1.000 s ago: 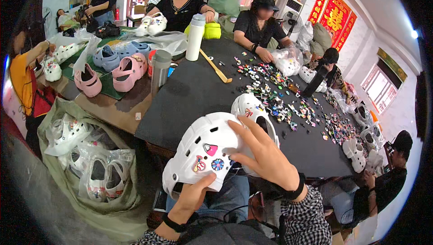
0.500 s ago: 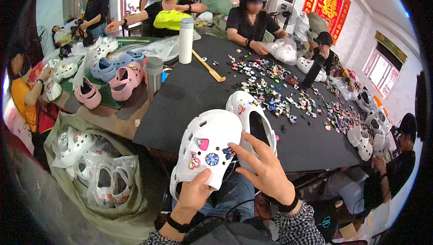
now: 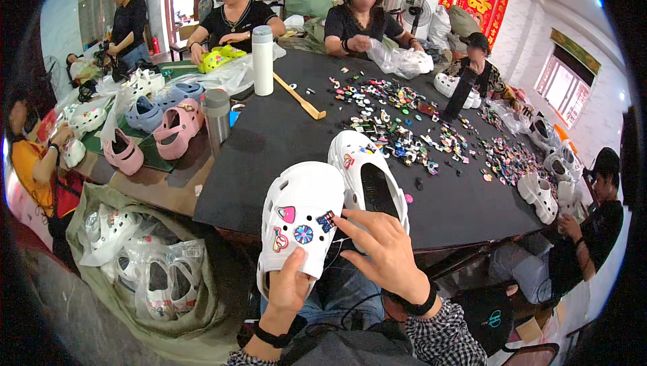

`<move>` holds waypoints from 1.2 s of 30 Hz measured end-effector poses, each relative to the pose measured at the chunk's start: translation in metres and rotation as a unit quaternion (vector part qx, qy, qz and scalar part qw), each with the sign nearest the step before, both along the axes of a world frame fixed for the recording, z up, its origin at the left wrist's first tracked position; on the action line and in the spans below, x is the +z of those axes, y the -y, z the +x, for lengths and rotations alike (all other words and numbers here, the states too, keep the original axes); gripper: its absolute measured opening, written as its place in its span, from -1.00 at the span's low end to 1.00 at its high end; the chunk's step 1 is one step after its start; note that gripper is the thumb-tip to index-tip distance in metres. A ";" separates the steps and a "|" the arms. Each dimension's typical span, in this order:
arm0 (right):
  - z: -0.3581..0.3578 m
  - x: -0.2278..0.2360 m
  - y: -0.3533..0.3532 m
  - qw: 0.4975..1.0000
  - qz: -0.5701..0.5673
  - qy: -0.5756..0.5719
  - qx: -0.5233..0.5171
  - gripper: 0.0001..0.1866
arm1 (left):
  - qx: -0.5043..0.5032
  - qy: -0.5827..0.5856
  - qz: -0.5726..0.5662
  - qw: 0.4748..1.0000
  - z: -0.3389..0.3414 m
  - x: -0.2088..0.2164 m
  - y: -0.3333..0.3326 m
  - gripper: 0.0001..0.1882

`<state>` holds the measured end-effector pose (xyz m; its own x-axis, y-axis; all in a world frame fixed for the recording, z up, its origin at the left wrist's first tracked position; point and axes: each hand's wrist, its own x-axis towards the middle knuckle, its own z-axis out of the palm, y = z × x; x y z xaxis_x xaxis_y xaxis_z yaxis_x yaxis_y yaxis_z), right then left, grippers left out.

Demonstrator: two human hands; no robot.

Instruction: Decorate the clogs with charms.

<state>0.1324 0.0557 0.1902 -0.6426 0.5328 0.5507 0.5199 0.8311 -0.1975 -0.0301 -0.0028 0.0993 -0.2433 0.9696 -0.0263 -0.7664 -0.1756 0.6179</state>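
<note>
My left hand [image 3: 291, 288] grips a white clog [image 3: 311, 187] at its opening, with the thumb on top. Fixed in the clog's upper are a pink padlock-shaped charm [image 3: 286, 214], a blue flower charm [image 3: 303, 234] and a red-and-yellow charm [image 3: 280, 239]. A dark charm with a small coloured pattern [image 3: 326, 221] sits tilted beside them. My right hand [image 3: 391, 251] has its fingers stretched out and apart, fingertips at the dark charm's edge. Just beyond, a second white clog [image 3: 372, 177] with charms on its toe rests at the table edge.
Loose charms [image 3: 411, 120] are scattered over the black table [image 3: 263, 143]. A wooden stick [image 3: 300, 96], white bottle [image 3: 263, 63] and grey tumbler [image 3: 217, 120] stand or lie farther back. A sack of bagged clogs [image 3: 209, 285] is at my left. Several people sit around.
The view has shifted slightly. My right fingertips stay by the dark charm, which now shows more fully. Across the table, a person has drawn the yellow-green item close and another has lifted a plastic bag.
</note>
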 end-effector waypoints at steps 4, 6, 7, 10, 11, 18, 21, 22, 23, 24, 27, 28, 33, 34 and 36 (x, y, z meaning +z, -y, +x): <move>0.006 -0.007 -0.001 0.999 0.006 -0.001 0.038 -0.55 | 0.023 0.019 0.002 1.000 0.004 0.006 -0.001 -0.50; 0.009 -0.011 -0.001 0.997 0.003 -0.008 0.071 -0.68 | 0.034 0.036 0.013 0.999 0.006 0.009 -0.002 -0.51; 0.010 -0.010 0.000 0.998 0.004 -0.008 0.066 -0.68 | 0.030 0.036 0.014 0.999 0.008 0.007 -0.003 -0.51; 0.010 -0.009 0.001 0.998 0.014 -0.005 0.063 -0.72 | 0.042 0.023 0.023 0.999 0.008 -0.019 -0.001 -0.52; 0.008 -0.012 -0.001 0.998 0.013 -0.006 0.061 -0.72 | 0.023 -0.196 0.061 0.979 0.001 -0.026 0.004 -0.51; 0.019 -0.016 -0.003 0.994 -0.022 -0.048 0.101 -0.68 | 0.004 -0.180 0.019 0.984 0.009 0.006 0.011 -0.59; 0.030 -0.012 -0.001 0.974 -0.091 -0.162 0.126 -0.70 | 0.038 -0.220 -0.004 0.975 0.015 0.002 0.016 -0.73; 0.034 -0.013 0.000 0.965 -0.105 -0.212 0.112 -0.72 | 0.068 -0.243 -0.004 0.968 0.016 -0.001 0.019 -0.80; 0.039 -0.013 -0.002 0.962 -0.112 -0.238 0.072 -0.75 | 0.069 -0.243 -0.006 0.968 0.017 -0.005 0.021 -0.80; 0.046 -0.012 -0.005 0.961 -0.101 -0.254 0.032 -0.77 | 0.085 -0.249 -0.006 0.965 0.018 -0.010 0.021 -0.85; 0.060 -0.024 -0.026 0.921 -0.148 -0.350 -0.084 -0.81 | 0.109 -0.235 0.007 0.966 0.021 -0.009 0.021 -0.85; 0.061 -0.027 -0.034 0.904 -0.178 -0.375 -0.107 -0.84 | 0.118 -0.216 0.019 0.969 0.022 -0.007 0.020 -0.81; 0.082 -0.039 -0.066 0.931 -0.138 -0.285 -0.181 -0.86 | 0.124 -0.183 0.027 0.975 0.024 -0.006 0.018 -0.70; 0.085 -0.040 -0.070 0.941 -0.111 -0.250 -0.198 -0.85 | 0.113 -0.190 0.021 0.975 0.024 -0.007 0.019 -0.67; 0.087 -0.050 -0.079 0.947 -0.081 -0.221 -0.220 -0.84 | 0.109 -0.204 0.010 0.973 0.022 -0.007 0.022 -0.67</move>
